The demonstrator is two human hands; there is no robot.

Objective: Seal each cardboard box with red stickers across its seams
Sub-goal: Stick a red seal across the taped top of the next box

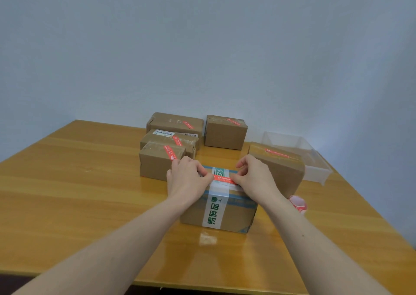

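From the head camera, a wooden table (67, 193) stands against a pale wall, and both forearms reach forward to the nearest cardboard box (234, 213). This box carries a white tape band with green print (212, 213) running over its front face and top. Across the top lies a red sticker (225, 179), set crosswise over that band. The left hand (188, 177) has its fingers curled at the sticker's left end, and the right hand (253, 175) has its fingers curled at the right end; each seems to pinch or press its end of the strip, though the fingertips are too small here to say which.

Behind and to the left, three boxes sit close together in a row going back: the front small box (155, 166), a middle box (166, 140) with a white barcode label, and a rear box (173, 120), each with a red strip on top. To their right stands a separate upright box (225, 134), also bearing a red strip. Just right of the right hand is a larger tilted box (283, 170) with a red strip on its upper face. Behind it lies a clear plastic tray (315, 159). Near the right forearm, on the table, sits a roll of red stickers (298, 202), partly hidden by the arm.
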